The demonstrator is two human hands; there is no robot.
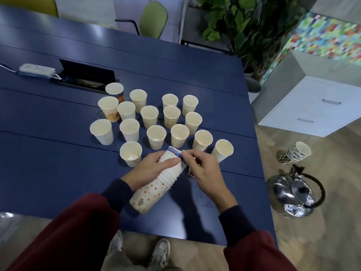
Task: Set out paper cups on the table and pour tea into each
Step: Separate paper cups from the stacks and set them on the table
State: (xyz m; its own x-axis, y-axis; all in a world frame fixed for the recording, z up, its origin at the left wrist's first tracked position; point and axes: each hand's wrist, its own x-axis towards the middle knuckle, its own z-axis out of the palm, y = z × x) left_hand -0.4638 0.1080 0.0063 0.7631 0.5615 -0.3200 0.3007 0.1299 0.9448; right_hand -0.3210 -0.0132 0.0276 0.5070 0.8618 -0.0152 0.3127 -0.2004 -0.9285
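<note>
Several empty paper cups (pixel 156 136) stand upright in loose rows on the dark blue table (pixel 48 173). My left hand (pixel 151 168) grips a tilted stack of nested cups (pixel 156 188), its dotted bottom cup toward me. My right hand (pixel 203 169) pinches the rim of the top cup (pixel 174 151), which has a blue pattern, at the stack's far end. A shiny metal kettle (pixel 293 192) with a black handle sits on the floor to the right of the table.
A second short stack of cups (pixel 295 153) lies on the floor beyond the kettle. A white power strip (pixel 37 69) and an open cable box (pixel 86 78) sit at the table's far left. Green chairs, plants and a white drawer cabinet (pixel 316 106) surround the table.
</note>
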